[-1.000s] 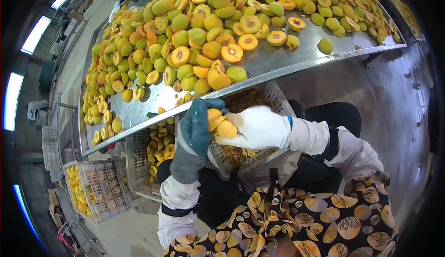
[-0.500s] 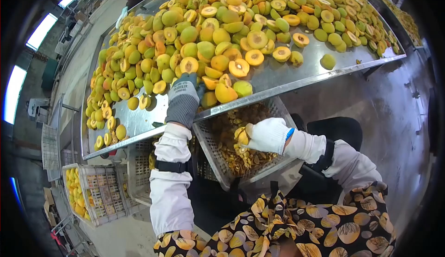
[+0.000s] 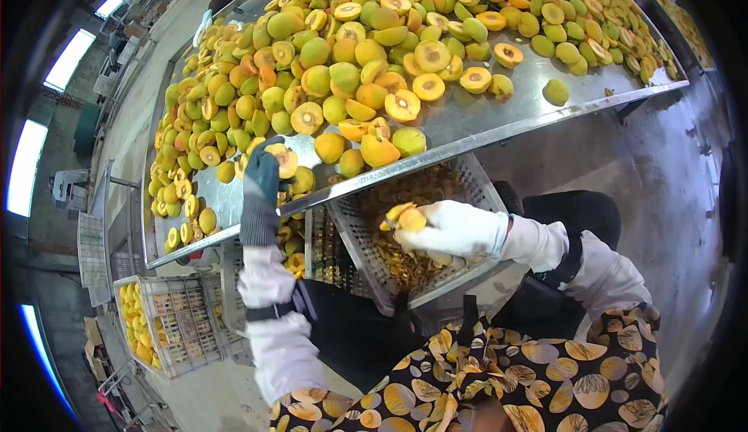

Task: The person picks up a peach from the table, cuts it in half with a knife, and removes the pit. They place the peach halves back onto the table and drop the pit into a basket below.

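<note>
the left hand (image 3: pixel 263 175), in a dark teal and grey knit glove, bends its fingers around a round yellow fruit half with a brown middle (image 3: pixel 286 164). it is near the front edge of the big shiny metal table (image 3: pixel 483 112). the right hand (image 3: pixel 456 228), in a white cloth glove, pinches some soft yellow fruit bits (image 3: pixel 405 216) between its thumb and fingers. it is above a grey plastic crate with little holes (image 3: pixel 360 257), and brown and yellow fruit scraps (image 3: pixel 409 272) lie inside. the two hands are apart.

a big pile of green, yellow and orange fruit (image 3: pixel 343 50) sits on the table, some whole and some cut. one round green fruit (image 3: pixel 555 91) sits by itself near the edge. a pale plastic crate of yellow fruit (image 3: pixel 183 319) stands on the floor.
</note>
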Available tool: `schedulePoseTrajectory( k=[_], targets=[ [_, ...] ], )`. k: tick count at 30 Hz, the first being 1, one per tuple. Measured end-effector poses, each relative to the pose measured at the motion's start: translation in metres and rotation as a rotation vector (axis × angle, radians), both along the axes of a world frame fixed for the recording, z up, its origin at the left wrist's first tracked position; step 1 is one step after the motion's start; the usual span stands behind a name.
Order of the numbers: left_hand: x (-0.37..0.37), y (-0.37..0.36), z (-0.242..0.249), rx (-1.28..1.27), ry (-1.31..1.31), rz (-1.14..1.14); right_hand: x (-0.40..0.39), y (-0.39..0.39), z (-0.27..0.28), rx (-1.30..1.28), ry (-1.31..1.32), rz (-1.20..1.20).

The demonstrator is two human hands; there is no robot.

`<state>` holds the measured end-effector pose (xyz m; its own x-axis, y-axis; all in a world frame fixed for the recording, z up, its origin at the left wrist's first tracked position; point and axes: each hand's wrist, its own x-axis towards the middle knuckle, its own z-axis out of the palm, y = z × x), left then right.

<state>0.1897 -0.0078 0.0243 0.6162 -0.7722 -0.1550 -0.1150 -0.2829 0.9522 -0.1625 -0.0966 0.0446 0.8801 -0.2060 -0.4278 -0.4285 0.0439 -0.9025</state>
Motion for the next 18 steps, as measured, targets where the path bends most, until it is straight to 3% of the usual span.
schedulePoseTrajectory(
  k=[2,3,4,5,8,9,13,15,18],
  targets=[
    [-0.035,0.019,-0.025,-0.404,0.074,-0.161,0.003,-0.006,0.025,0.455,0.003,-0.003],
    [-0.066,0.023,-0.031,-0.395,-0.202,-0.151,0.007,-0.002,0.015,0.771,-0.066,-0.036],
    [-0.101,0.024,-0.024,-0.382,-0.292,-0.154,0.01,0.001,0.002,1.087,-0.138,-0.073],
    [-0.135,0.026,-0.018,-0.369,-0.382,-0.154,0.014,0.003,-0.002,1.162,-0.172,-0.068],
    [-0.179,0.021,-0.017,-0.358,-0.291,-0.038,0.018,0.009,0.006,0.807,-0.105,-0.2],
    [-0.184,0.02,-0.02,-0.359,-0.297,0.029,0.018,0.011,0.008,0.828,-0.046,-0.282],
    [-0.196,0.018,-0.014,-0.338,-0.268,0.068,0.014,0.004,0.01,0.305,-0.037,-0.193],
    [-0.196,0.018,-0.022,-0.359,-0.228,0.072,0.015,0.006,0.003,-0.322,-0.202,-0.135],
    [-0.199,0.017,-0.021,-0.386,-0.236,0.044,0.014,0.012,0.003,-0.66,-0.172,-0.113]
  ],
)
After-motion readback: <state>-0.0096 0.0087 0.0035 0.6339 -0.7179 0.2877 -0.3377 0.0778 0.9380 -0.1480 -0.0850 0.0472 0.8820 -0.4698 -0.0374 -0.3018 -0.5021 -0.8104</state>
